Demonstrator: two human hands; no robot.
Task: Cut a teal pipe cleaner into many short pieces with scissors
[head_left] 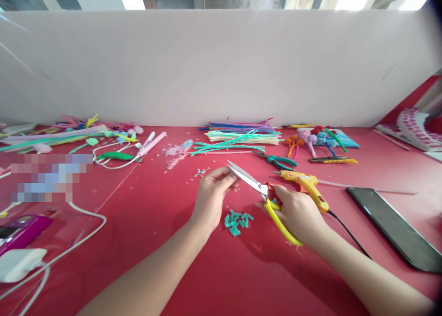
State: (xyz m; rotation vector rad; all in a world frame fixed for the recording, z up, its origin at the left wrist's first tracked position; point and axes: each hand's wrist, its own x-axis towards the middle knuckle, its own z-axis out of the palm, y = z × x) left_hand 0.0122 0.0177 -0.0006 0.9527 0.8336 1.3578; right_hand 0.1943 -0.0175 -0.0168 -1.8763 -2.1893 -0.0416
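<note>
My right hand (297,212) is closed round the handles of a pair of scissors (247,178), with yellow and red showing at the grip. Their silver blades point up and to the left, over the fingertips of my left hand (214,194). The left thumb and fingers are pinched together beside the blades; whatever lies between them is too small or hidden to tell. Below the blades, a little pile of short green cut pieces (236,221) lies on the red table (221,279). A bit of green also shows by my right fingers.
Bundled pipe cleaners (241,136) lie at the back, with pliers (278,160) nearby. A yellow glue gun (307,184) and a phone (393,226) are on the right. At left are a pink hair-straightener-like tool (152,144) and white cables (88,212). A pale partition (221,67) stands behind.
</note>
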